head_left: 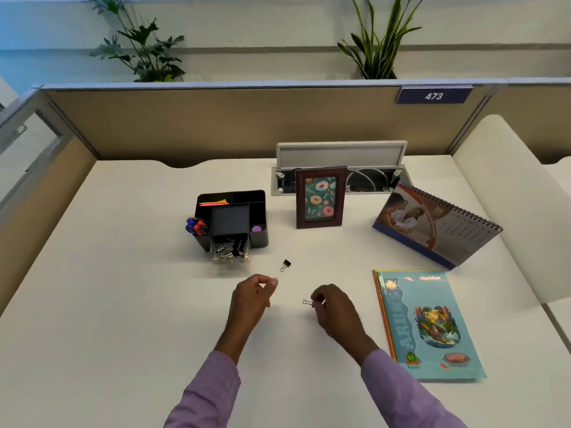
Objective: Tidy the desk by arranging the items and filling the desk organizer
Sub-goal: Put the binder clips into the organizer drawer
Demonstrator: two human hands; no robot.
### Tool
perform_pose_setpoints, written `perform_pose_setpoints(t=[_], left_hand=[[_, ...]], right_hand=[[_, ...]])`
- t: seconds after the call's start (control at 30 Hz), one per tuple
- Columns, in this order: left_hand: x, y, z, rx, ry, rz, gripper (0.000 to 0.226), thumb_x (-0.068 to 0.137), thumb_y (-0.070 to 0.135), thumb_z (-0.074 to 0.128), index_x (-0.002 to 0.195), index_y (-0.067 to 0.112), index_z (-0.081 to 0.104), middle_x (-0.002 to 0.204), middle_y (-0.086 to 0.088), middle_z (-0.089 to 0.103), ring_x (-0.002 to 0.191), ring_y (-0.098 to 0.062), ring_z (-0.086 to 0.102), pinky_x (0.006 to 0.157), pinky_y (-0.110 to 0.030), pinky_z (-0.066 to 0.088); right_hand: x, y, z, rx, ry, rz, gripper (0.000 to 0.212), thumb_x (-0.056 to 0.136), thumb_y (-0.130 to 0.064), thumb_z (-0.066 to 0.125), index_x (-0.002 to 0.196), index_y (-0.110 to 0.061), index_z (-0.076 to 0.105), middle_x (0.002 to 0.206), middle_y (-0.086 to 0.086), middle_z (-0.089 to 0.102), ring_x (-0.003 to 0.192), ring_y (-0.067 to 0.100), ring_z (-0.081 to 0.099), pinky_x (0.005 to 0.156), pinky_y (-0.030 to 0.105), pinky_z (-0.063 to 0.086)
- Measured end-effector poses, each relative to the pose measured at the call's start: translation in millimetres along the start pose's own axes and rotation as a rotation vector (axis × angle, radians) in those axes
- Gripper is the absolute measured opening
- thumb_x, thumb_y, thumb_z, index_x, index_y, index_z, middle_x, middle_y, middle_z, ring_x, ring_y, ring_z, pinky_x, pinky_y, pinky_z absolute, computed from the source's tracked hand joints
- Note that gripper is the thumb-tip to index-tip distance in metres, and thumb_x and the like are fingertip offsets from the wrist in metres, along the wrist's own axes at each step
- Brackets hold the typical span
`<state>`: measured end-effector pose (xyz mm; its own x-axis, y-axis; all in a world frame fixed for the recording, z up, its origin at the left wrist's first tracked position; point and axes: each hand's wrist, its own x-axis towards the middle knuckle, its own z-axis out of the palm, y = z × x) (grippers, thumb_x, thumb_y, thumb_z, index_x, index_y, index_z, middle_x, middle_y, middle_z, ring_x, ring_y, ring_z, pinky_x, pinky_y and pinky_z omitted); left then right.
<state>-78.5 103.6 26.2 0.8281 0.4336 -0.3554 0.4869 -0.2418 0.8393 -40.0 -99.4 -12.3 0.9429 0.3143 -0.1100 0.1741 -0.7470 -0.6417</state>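
Presently on desk [123, 304]: black organizer [231, 220], far left of centre, its clear drawer [230, 251] pulled out and holding binder clips. Loose binder clip [285, 265] lies just near-right of the drawer. Right hand [332, 307] pinches another clip [308, 302]. Left hand [251, 296]: fingers curled, thumb meeting forefinger, nothing visibly held.

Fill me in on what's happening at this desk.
A person is tidying binder clips into the black desk organizer. The right hand pinches one binder clip just above the desk. The left hand has its fingers curled; whether it holds anything is unclear. Another loose clip lies between the hands and the organizer's open drawer, which already holds several clips.
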Motion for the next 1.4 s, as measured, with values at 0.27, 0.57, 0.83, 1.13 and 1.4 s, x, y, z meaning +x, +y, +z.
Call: perform_pose_setpoints(t=[0.27, 0.57, 0.83, 1.13, 1.4], left_hand=[[-21, -5, 4, -0.006, -0.106, 0.038, 0.008, 0.092, 0.024, 0.065, 0.088, 0.020, 0.071, 0.072, -0.003, 0.073, 0.049, -0.013, 0.057, 0.043, -0.017, 0.040], [-20, -5, -13, -0.016, -0.104, 0.071, 0.008, 0.092, 0.019, 0.063, 0.092, 0.021, 0.071, 0.077, 0.003, 0.075, 0.062, -0.017, 0.068, 0.049, -0.024, 0.047], [13, 0, -42, -0.181, 0.196, -0.048, 0.007, 0.089, 0.017, 0.065, 0.090, 0.013, 0.071, 0.066, -0.007, 0.068, 0.048, -0.018, 0.055, 0.049, -0.026, 0.044], [73, 10, -73, -0.198, 0.317, -0.202, 0.015, 0.091, 0.016, 0.063, 0.101, 0.007, 0.069, 0.066, -0.010, 0.065, 0.045, -0.018, 0.051, 0.044, -0.024, 0.041], [86, 5, -69, -0.145, 0.279, -0.277, 0.017, 0.090, 0.012, 0.059, 0.101, 0.004, 0.069, 0.063, -0.008, 0.066, 0.040, -0.017, 0.048, 0.041, -0.020, 0.036]], right_hand=[[2, -45, -8, 0.163, -0.025, -0.041, 0.010, 0.088, -0.015, 0.063, 0.091, -0.024, 0.063, 0.092, -0.009, 0.060, 0.076, 0.007, 0.057, 0.073, 0.026, 0.049], [13, -70, -3, 0.186, -0.060, -0.098, 0.009, 0.089, -0.014, 0.063, 0.095, -0.019, 0.065, 0.094, -0.005, 0.061, 0.079, 0.010, 0.057, 0.074, 0.026, 0.049], [32, -49, 14, 0.102, -0.130, -0.059, 0.035, 0.094, -0.018, 0.058, 0.128, -0.022, 0.054, 0.121, -0.003, 0.058, 0.100, 0.016, 0.058, 0.088, 0.034, 0.048], [65, -20, 33, -0.376, -0.250, -0.252, 0.062, 0.087, -0.001, 0.054, 0.146, -0.010, 0.036, 0.156, 0.010, 0.029, 0.133, 0.035, 0.040, 0.091, 0.040, 0.048], [83, -35, 38, -0.607, -0.364, -0.342, 0.072, 0.089, 0.002, 0.045, 0.153, -0.010, 0.015, 0.163, 0.010, 0.003, 0.148, 0.032, 0.014, 0.110, 0.044, 0.033]])
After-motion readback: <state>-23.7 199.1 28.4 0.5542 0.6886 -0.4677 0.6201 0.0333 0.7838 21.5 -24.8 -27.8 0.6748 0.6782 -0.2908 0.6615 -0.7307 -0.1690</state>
